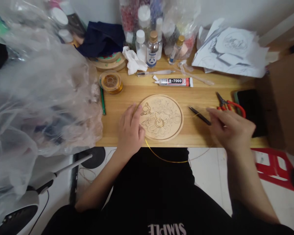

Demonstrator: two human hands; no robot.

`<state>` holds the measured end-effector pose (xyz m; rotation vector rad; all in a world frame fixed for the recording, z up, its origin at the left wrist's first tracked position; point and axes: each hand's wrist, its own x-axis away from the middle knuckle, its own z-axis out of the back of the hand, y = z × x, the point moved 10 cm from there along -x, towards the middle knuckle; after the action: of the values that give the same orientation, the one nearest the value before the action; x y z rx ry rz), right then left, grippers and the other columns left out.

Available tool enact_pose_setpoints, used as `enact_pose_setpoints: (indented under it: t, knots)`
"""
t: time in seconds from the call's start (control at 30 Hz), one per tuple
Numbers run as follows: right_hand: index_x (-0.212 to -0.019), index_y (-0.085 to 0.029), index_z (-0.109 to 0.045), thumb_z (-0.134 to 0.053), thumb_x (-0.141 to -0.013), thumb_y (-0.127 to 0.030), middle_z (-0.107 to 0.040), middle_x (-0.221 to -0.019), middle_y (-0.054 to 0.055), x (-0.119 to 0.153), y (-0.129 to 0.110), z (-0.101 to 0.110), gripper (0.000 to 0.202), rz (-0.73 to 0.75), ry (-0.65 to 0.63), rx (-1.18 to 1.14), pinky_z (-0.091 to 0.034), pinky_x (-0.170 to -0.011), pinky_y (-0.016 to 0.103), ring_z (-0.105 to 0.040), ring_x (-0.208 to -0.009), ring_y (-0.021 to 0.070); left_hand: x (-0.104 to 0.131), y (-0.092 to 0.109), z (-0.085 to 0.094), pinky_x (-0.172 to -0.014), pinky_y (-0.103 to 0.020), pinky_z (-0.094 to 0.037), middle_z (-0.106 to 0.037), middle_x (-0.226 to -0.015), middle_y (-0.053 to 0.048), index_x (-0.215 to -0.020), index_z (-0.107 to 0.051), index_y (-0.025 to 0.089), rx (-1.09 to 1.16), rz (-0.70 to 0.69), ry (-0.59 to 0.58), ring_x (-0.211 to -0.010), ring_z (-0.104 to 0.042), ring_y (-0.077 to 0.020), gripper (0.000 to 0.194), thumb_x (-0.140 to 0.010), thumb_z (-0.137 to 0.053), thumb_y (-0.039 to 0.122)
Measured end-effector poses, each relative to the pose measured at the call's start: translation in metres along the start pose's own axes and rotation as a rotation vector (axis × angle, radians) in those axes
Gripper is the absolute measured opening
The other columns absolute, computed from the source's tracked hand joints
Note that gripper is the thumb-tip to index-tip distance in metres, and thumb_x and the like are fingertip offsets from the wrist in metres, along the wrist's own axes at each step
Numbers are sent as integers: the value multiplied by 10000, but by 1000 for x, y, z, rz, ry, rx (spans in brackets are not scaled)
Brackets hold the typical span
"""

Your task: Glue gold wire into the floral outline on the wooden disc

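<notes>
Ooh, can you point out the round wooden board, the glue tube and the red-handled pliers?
Round wooden board [167,115]: head view, on its drawn-on face.
Glue tube [175,81]: head view, on its printed label.
Red-handled pliers [233,103]: head view, on a red handle.

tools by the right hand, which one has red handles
The pliers, lying just beyond the right hand: their handles are red, while the other tool, slim and straight, is black and lies nearer the round wooden board.

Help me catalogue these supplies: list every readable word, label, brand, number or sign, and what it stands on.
"B-7000": on the tube.
"SIMPLE": on the black shirt, upside down.
Too blurred to read: fine print on the gold-capped bottle, smaller bottle and tube.
</notes>
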<state>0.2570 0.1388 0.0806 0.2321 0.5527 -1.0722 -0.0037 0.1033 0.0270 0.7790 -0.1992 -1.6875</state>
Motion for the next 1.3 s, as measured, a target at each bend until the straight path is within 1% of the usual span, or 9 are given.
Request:
enact_pose_setpoints:
  t: [0.1, 0.2, 0.37, 0.47, 0.57, 0.8, 0.9, 1.1, 1.3]
  knots:
    - [-953, -194, -744, -656, -872, -145, -712, -679, 29, -6, 0, 17, 129, 104, 82, 14, -433, -513, 195, -618, -570, 98, 0, -1, 2, -1137, -517, -405, -488, -1461, -153, -1500, -355, 224, 3, 10, 17, -1369, -460, -306, 690, -842, -447, 37]
    - [-950, -165, -733, -680, -840, -90, -743, -774, 65, -10, -8, 21, 144, 170, 55, -61, -483, -561, 205, -670, -656, 128, 0, 0, 2, -1125, -514, -421, -496, -1443, -165, -1486, -365, 206, -16, 8, 21, -1351, -477, -307, 679, -835, -447, 34]
    - [-975, -201, -720, -632, -876, -88, -749, -880, 44, -10, -23, -2, 175, 91, -150, -353, -548, -646, 219, -711, -755, 133, 0, 0, 3, -1105, -513, -441, -511, -1417, -178, -1464, -385, 184, -34, 6, 16, -1328, -496, -308, 653, -830, -446, 38]
    - [-1004, -222, -727, -598, -899, -109, -749, -887, 36, -7, -33, -18, 201, 52, -207, -466, -558, -643, 239, -715, -767, 143, -1, 1, 2, -1115, -514, -431, -513, -1415, -175, -1472, -371, 181, -23, -7, 7, -1337, -488, -305, 666, -826, -438, 33]
    - [-1014, -236, -738, -595, -901, -127, -758, -884, 29, -3, -33, -32, 212, -34, -221, -557, -559, -655, 258, -713, -758, 149, -2, 2, 2, -1124, -519, -421, -508, -1423, -170, -1482, -352, 184, -12, -8, -6, -1342, -481, -306, 696, -809, -438, 28]
    - [-930, -234, -759, -649, -865, -254, -750, -820, 24, 11, -6, -56, 129, -382, -233, -706, -505, -573, 260, -652, -643, 131, -3, 8, 4, -1145, -535, -396, -467, -1459, -161, -1494, -327, 192, 40, -58, -29, -1365, -452, -322, 793, -733, -485, 35]
    - [-889, -225, -758, -665, -839, -287, -745, -805, 23, 17, 4, -60, 122, -491, -203, -754, -512, -584, 269, -640, -630, 131, -3, 13, 4, -1148, -556, -382, -444, -1473, -174, -1495, -329, 183, 54, -94, -50, -1377, -432, -346, 801, -724, -512, 61]
    - [-852, -216, -757, -697, -811, -310, -711, -712, 9, 21, 7, -63, 118, -549, -172, -732, -469, -545, 266, -571, -554, 112, -3, 19, 3, -1154, -560, -363, -423, -1492, -175, -1512, -317, 205, 89, -142, -95, -1394, -414, -352, 755, -796, -539, 116]
    - [-795, -215, -747, -738, -767, -323, -698, -677, 4, 24, 12, -63, 112, -639, -139, -829, -459, -502, 250, -558, -540, 111, -5, 7, 7, -1112, -504, -424, -504, -1428, -170, -1507, -309, 224, 90, -52, -47, -1324, -494, -303, 612, -944, -550, 245]
